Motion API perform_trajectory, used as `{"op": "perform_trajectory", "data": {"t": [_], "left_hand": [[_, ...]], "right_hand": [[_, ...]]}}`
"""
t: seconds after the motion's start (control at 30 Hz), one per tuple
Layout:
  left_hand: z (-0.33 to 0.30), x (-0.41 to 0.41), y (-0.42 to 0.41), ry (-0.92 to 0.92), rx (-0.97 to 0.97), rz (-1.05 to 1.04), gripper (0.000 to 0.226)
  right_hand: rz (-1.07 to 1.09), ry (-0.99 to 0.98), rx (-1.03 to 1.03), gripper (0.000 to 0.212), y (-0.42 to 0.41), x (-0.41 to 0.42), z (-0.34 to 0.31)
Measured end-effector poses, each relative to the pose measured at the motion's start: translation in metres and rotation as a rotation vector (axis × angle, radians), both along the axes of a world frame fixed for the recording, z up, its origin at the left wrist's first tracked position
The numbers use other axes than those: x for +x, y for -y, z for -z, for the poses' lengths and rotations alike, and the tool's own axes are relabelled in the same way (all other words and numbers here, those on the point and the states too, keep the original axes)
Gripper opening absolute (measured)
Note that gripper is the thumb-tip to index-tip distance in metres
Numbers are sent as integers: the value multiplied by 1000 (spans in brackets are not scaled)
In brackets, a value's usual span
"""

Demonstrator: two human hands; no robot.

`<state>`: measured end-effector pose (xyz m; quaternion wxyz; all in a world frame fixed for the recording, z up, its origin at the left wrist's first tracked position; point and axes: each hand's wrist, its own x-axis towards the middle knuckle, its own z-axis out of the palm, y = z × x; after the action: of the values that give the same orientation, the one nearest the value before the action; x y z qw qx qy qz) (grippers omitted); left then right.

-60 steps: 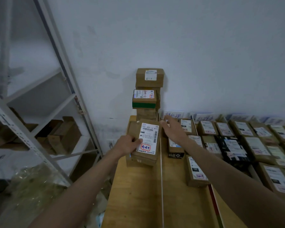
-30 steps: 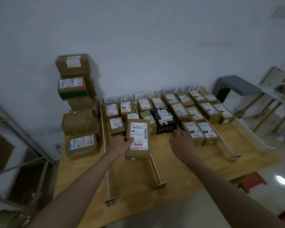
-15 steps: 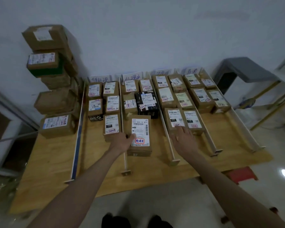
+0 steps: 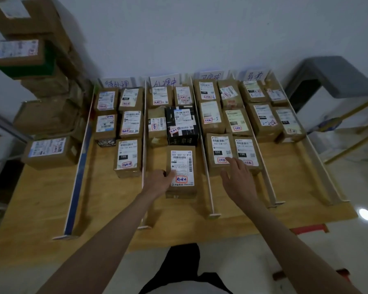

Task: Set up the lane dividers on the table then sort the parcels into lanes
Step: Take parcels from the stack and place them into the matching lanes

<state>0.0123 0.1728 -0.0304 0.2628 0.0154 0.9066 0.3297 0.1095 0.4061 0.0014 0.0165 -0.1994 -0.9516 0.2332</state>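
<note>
My left hand (image 4: 158,181) grips the left side of a brown parcel (image 4: 182,172) with a white label and a red stamp. The parcel lies in the second lane from the left, in front of a black parcel (image 4: 182,126). My right hand (image 4: 238,179) hovers open over the third lane, fingertips at the parcels (image 4: 219,153) there. White lane dividers (image 4: 207,166) run front to back across the wooden table (image 4: 40,209). Each lane holds several labelled brown parcels, with handwritten paper signs (image 4: 165,81) at the wall end.
A stack of unsorted brown parcels (image 4: 30,60) rises at the table's far left, with one parcel (image 4: 49,151) lying in front of it. A grey stool (image 4: 336,79) and a metal-legged stand are to the right. A red stool (image 4: 310,229) sits under the table's front edge.
My left hand carried the stamped parcel from the left stack into the second lane and set it down. My right hand moved away from it toward the third lane. The view swung right.
</note>
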Motion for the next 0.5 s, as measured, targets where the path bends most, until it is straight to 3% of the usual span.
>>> {"op": "perform_trajectory", "data": {"t": [0.5], "left_hand": [[66,-60,-61,105,-50,-60,51]], "right_hand": [[-8,100,-18,42,-50,-82,32]]}}
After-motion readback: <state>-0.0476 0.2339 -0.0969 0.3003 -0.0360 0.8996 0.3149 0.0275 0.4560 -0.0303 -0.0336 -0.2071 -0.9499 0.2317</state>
